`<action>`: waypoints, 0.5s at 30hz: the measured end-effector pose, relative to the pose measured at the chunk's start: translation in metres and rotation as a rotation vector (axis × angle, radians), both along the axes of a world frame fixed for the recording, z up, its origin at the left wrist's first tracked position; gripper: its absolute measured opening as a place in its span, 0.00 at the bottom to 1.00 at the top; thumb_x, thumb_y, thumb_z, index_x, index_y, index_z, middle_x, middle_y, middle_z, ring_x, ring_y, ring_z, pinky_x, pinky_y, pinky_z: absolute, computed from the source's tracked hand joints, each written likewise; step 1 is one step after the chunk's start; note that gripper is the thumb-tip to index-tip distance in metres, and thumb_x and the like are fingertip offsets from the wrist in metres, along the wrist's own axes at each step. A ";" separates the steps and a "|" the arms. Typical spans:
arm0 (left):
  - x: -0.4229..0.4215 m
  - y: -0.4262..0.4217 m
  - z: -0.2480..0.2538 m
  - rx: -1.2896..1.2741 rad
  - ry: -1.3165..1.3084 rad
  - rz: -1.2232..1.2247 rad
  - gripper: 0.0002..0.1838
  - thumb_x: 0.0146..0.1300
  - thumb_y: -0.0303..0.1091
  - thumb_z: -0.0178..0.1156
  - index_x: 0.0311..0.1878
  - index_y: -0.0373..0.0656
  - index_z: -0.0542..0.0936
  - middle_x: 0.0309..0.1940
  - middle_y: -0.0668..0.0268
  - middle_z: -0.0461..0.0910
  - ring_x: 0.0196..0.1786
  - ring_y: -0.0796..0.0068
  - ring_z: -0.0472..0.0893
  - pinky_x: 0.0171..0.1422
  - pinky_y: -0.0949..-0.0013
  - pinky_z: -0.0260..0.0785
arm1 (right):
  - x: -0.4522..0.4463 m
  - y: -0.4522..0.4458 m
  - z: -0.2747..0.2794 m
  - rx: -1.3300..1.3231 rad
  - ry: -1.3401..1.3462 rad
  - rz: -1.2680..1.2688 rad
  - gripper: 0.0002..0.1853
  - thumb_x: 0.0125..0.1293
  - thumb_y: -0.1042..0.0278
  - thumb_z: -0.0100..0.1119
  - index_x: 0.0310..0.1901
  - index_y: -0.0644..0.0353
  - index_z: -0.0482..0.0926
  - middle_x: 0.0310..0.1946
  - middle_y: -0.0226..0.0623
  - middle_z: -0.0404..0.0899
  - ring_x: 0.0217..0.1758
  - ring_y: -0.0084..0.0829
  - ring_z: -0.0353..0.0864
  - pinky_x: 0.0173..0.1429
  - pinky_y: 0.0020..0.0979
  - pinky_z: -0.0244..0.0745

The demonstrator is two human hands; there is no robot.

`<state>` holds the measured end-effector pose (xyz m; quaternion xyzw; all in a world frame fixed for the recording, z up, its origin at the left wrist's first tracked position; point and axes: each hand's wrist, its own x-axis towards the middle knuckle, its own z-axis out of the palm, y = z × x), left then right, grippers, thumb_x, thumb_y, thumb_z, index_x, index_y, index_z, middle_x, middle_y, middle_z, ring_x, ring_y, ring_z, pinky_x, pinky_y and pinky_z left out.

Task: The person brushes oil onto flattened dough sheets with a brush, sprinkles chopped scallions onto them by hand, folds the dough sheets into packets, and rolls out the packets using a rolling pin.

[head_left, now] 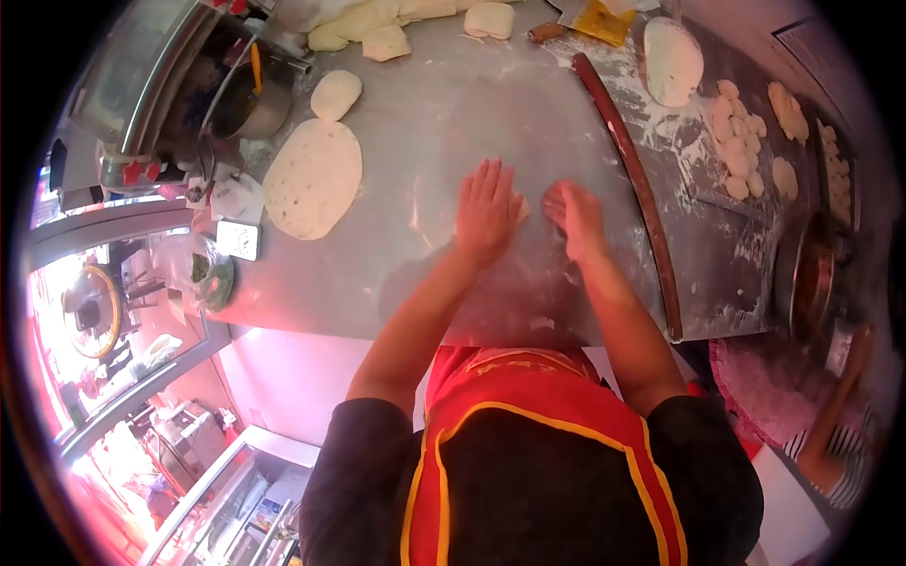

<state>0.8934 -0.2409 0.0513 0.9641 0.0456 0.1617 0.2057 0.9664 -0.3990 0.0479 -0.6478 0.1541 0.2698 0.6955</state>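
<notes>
My left hand (487, 215) lies palm down over the middle of the metal table (406, 170), its fingers stretched out and close together. A small pale edge, perhaps dough (522, 209), shows beside its thumb side; the rest is hidden under the palm. A short gap to the right, my right hand (578, 219) is turned on its side with the fingers curled in. Whether anything is inside them cannot be seen. A long dark rolling pin (628, 170) rests just right of that hand. Left of my hands lies a flat round of speckled dough (313, 179), touching a smaller dough round (336, 95).
Dough pieces (489, 20) lie along the back edge. At the right are a dough oval (673, 62), several small dough lumps (738, 141) and scattered flour. A pot (250, 104) stands at the left, near a QR-code card (238, 240). Another person's arm (840, 406) shows lower right, by a pan (810, 278).
</notes>
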 end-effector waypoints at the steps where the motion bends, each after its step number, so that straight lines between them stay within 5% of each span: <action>1: 0.003 -0.005 -0.006 0.015 0.031 -0.010 0.28 0.66 0.39 0.56 0.67 0.42 0.68 0.69 0.51 0.64 0.74 0.49 0.59 0.76 0.47 0.50 | -0.004 0.003 -0.002 0.027 0.058 -0.011 0.19 0.73 0.56 0.51 0.49 0.66 0.79 0.38 0.38 0.82 0.40 0.26 0.82 0.47 0.27 0.78; 7: 0.009 -0.016 -0.007 0.095 0.110 0.066 0.28 0.67 0.45 0.53 0.68 0.46 0.69 0.71 0.58 0.63 0.75 0.54 0.58 0.77 0.45 0.45 | -0.014 0.041 -0.007 0.057 0.325 -0.060 0.25 0.75 0.48 0.42 0.52 0.64 0.77 0.38 0.36 0.81 0.37 0.26 0.81 0.43 0.27 0.78; 11: 0.010 -0.017 -0.002 0.089 0.133 0.062 0.29 0.66 0.45 0.54 0.68 0.47 0.69 0.71 0.57 0.63 0.75 0.54 0.57 0.77 0.45 0.45 | -0.005 0.020 0.016 0.164 0.256 0.129 0.29 0.72 0.42 0.46 0.47 0.67 0.79 0.43 0.39 0.82 0.47 0.31 0.81 0.48 0.31 0.75; 15: 0.010 -0.015 -0.007 0.106 0.102 0.061 0.30 0.66 0.46 0.55 0.69 0.47 0.68 0.72 0.56 0.62 0.76 0.53 0.56 0.77 0.43 0.44 | -0.002 0.015 0.000 0.177 0.303 -0.012 0.29 0.72 0.42 0.47 0.49 0.68 0.78 0.44 0.40 0.82 0.47 0.32 0.82 0.51 0.32 0.77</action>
